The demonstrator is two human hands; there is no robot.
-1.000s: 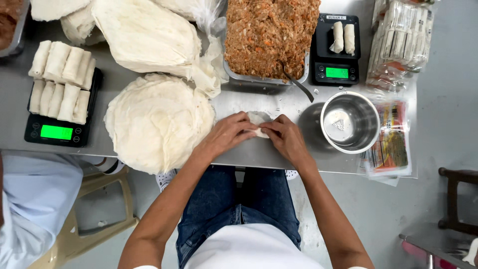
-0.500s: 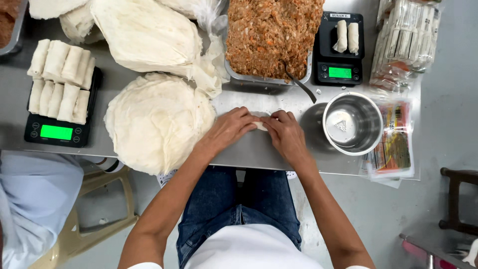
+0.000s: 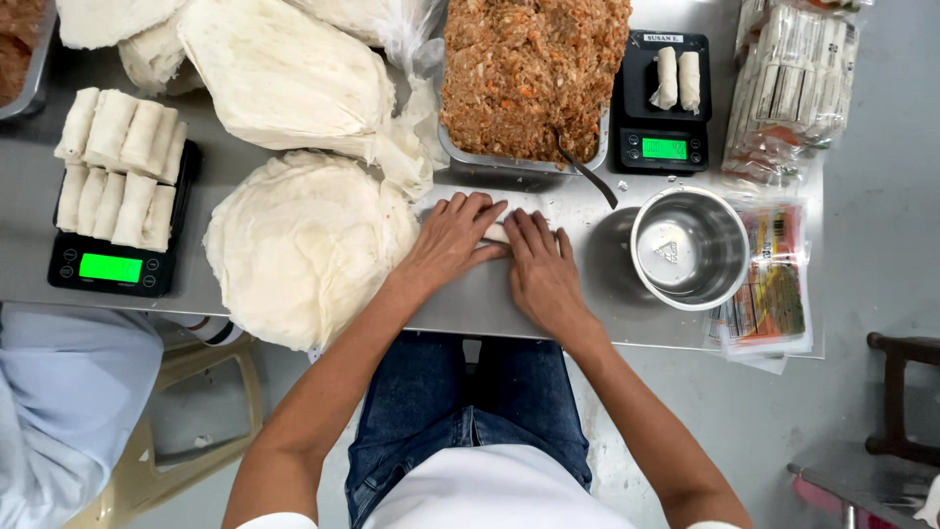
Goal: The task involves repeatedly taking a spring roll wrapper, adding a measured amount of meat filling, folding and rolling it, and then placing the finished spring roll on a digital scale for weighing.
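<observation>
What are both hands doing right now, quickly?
Left hand: open, flat, pressing on the small white wrapper roll.
Right hand: open, flat, fingers on the same roll.

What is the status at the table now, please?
Both hands flat: left hand, right hand pressing one spring roll. Wrapper stack beside left. Nothing blocking.

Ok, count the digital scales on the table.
2. One scale sits at the left edge, loaded with rolls. The other scale is at the back right, beside the filling tray, holding two rolls.
</observation>
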